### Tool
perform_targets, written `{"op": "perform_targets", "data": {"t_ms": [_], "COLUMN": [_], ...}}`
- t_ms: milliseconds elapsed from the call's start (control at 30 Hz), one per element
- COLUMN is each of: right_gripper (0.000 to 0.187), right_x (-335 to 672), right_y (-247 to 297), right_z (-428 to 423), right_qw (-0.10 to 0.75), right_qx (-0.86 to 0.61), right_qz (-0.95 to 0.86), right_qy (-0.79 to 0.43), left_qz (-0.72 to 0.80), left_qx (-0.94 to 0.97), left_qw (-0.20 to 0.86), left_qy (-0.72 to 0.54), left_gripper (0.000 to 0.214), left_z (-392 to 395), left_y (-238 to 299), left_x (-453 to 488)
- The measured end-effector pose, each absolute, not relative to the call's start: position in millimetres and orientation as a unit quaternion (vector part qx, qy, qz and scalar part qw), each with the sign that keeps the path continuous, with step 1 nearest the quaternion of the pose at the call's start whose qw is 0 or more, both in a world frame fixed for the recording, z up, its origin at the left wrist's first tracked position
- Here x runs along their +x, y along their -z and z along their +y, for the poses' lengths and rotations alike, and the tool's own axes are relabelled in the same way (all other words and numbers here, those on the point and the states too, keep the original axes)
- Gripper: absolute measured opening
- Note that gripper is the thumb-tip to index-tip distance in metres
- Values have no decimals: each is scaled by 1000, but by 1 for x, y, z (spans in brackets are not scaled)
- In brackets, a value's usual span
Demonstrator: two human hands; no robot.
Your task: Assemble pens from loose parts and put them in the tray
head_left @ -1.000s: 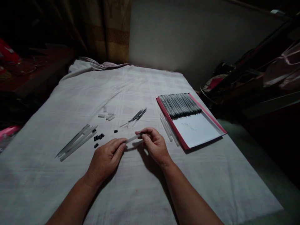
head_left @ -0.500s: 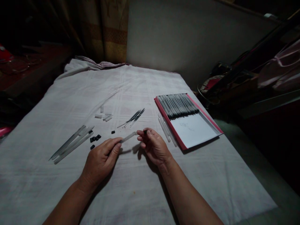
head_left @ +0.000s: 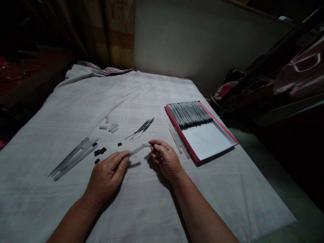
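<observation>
My left hand (head_left: 108, 173) is closed around a translucent pen (head_left: 138, 150) that points up and to the right. My right hand (head_left: 165, 160) pinches at the pen's far end, with a small black pen plug mostly hidden in its fingertips. Whether the plug sits in the barrel I cannot tell. Left of my left hand lie several black plugs (head_left: 100, 152) and a bundle of clear pen barrels (head_left: 73, 160). Thin dark ink refills (head_left: 144, 128) are heaped beyond my hands, with short clear caps (head_left: 111, 128) to their left.
To the right, an open box with a red rim (head_left: 186, 145) holds a row of pens (head_left: 191, 114) with black ends. A few clear tubes (head_left: 178, 140) lie along its left side. A pale checked cloth (head_left: 141, 209) covers the table. A wall (head_left: 182, 37) stands behind.
My right fingers have closed in on the pen's end, bringing the black plug to it. My left hand keeps its hold. The view has shifted slightly.
</observation>
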State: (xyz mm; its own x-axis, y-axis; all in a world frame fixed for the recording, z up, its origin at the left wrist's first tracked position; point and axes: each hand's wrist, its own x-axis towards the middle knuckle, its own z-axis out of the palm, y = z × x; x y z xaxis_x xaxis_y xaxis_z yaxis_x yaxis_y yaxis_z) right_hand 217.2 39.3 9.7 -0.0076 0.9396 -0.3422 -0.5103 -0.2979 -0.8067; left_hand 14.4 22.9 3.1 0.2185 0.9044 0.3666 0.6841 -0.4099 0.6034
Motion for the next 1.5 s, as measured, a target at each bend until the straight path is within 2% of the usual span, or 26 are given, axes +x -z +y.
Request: {"op": "perform_targets", "data": {"t_ms": [133, 467, 700, 967, 1067, 1200, 1267, 1367, 1500], "right_gripper": [30, 23, 17, 15, 20, 39, 39, 26, 24], "right_x": [214, 215, 221, 234, 235, 236, 236, 236, 236], "right_y": [-13, -12, -6, -6, -3, 1, 2, 0, -3], "right_z": [37, 36, 37, 38, 39, 38, 38, 38, 39], "right_qw": [541, 537, 538, 478, 460, 436, 437, 454, 454], "right_qx": [-465, -460, -482, -474, -497, -526, -516, -482, -458], "right_qz": [-297, -381, -453, -520, -550, -600, -599, -558, -538], "right_qy": [-635, -596, -523, -526, -489, -416, -429, -500, -543], "left_qz": [517, 494, 487, 475, 471, 474, 476, 480, 489], "left_qx": [769, 792, 800, 812, 816, 818, 817, 814, 809], "left_qw": [158, 135, 134, 148, 153, 150, 146, 141, 141], "left_qy": [-341, -332, -325, -306, -298, -291, -292, -296, -294], "left_gripper": [37, 35, 34, 34, 34, 34, 35, 36, 38], "left_z": [23, 22, 22, 22, 21, 21, 21, 21, 22], "left_y": [-2, -1, -1, -2, -1, -1, -1, -1, 1], "left_x": [15, 15, 15, 14, 15, 16, 16, 16, 15]}}
